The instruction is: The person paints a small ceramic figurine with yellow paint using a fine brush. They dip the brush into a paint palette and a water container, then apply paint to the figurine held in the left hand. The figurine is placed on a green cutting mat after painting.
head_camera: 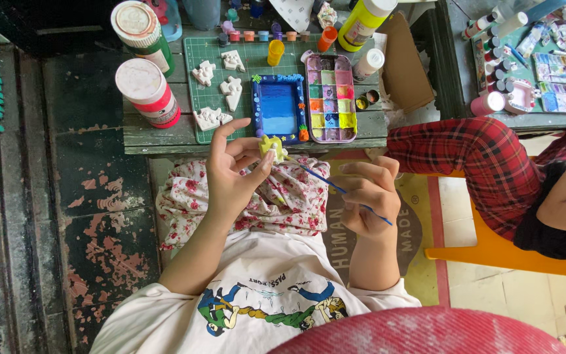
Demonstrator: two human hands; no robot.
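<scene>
My left hand [232,172] pinches a small plaster piece [272,147] painted yellow, held over my lap below the table's front edge. My right hand [369,194] grips a thin blue paintbrush [335,187]; its tip touches the yellow piece. On the table just beyond lie a blue-painted frame [278,108], a paint palette [330,98] with many coloured wells, and several white unpainted plaster pieces [220,88] on a green cutting mat [257,58].
Two large paint bottles [147,88] stand at the table's left and a yellow one [363,21] at the back, with small paint pots. A seated person in red plaid trousers [486,164] on an orange chair [499,252] is at my right by another table [532,121].
</scene>
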